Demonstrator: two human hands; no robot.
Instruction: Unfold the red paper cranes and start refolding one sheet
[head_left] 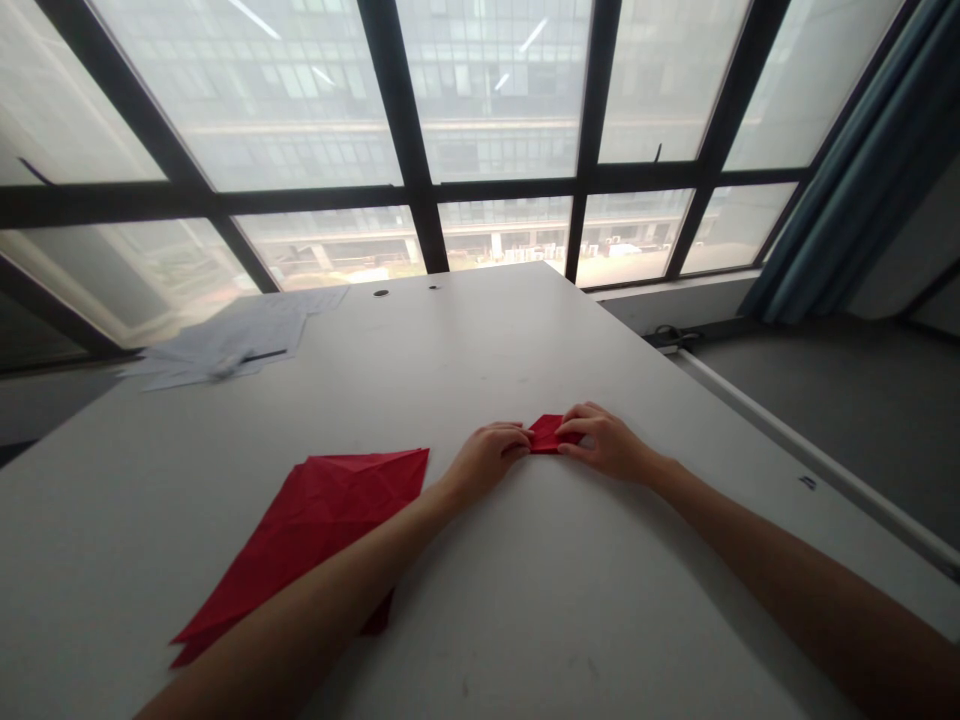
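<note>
A small folded red paper piece [547,433] lies on the white table [525,330] between my two hands. My left hand [489,457] pinches its left end with curled fingers. My right hand [607,441] pinches its right end, fingertips pressed on the paper. A larger creased red paper sheet [315,525] lies flat to the left, partly under my left forearm.
Several white paper sheets [232,340] lie at the far left of the table by the window. Two small round holes [381,293] sit near the table's far edge. A blue curtain [847,190] hangs at the right. The table's right edge drops to grey floor.
</note>
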